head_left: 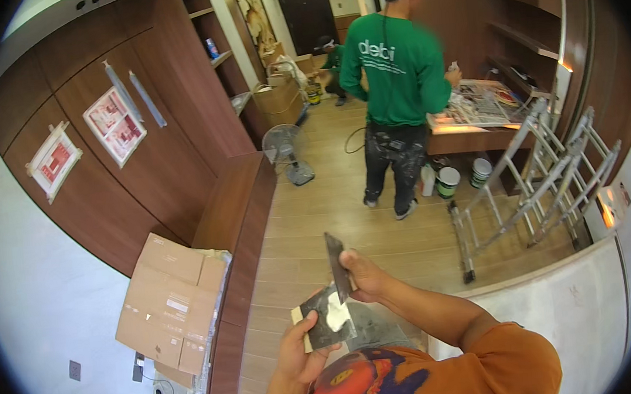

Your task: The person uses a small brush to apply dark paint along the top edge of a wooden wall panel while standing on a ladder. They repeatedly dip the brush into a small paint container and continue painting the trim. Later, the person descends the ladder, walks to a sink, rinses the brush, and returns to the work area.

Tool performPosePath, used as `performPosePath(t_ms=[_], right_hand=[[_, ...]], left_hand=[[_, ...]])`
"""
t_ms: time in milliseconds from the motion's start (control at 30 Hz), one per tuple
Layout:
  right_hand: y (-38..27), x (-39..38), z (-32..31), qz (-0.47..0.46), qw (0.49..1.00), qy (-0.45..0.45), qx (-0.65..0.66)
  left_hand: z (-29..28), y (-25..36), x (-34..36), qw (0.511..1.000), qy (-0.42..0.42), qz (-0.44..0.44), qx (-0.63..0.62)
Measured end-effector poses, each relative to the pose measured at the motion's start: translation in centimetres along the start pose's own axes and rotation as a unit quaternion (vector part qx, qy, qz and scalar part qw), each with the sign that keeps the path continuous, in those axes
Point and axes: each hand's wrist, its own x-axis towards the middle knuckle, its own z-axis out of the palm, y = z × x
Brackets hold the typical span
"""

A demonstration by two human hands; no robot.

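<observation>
Low in the centre, my left hand (303, 353) grips a dark square spreader (326, 328) with a pale strip along its left edge and a blob of white paste (336, 310) on it. My right hand (365, 280) holds a second dark spreader (336, 258) upright just above the first, its lower end at or near the paste; whether they touch I cannot tell. My orange shirt fills the bottom of the view.
A person in green (395, 72) stands ahead by a covered counter (459, 141); another crouches (332, 73) farther back. A folded ladder (501, 201) and paint buckets (448, 184) are right, a fan (284, 146) centre-left, flattened cardboard (164, 298) on the left.
</observation>
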Motion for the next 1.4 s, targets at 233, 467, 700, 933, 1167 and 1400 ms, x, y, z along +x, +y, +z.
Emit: performPosePath(t_ms=[233, 467, 700, 933, 1167, 1400], right_hand=[[0.6, 10.7, -7.0, 0.231, 0.873, -0.195, -0.383], [-5.6, 12.7, -21.4, 0.157, 0.961, 0.164, -0.156], [-15.3, 30.0, -27.8, 0.152, 0.793, 0.205, -0.553], [-17.6, 54.6, -29.5, 0.085, 0.822, 0.026, -0.563], [-19.3, 82.5, -43.0, -0.006, 0.820, 0.177, -0.544], [-25.3, 93.4, -64.8, 0.124, 0.602, 0.298, -0.731]], left_hand=[[-3.7, 9.4, 3.0, 0.982, 0.104, 0.133, -0.086], [-6.5, 18.4, 23.0, 0.991, 0.087, 0.074, -0.074], [-4.5, 28.0, 42.1, 0.994, 0.043, 0.065, -0.083], [-9.1, 36.2, 55.4, 0.978, 0.137, 0.128, -0.091], [-17.4, 48.5, 73.6, 0.978, 0.123, 0.157, -0.068], [-14.3, 61.3, 96.1, 0.987, 0.115, 0.112, 0.020]])
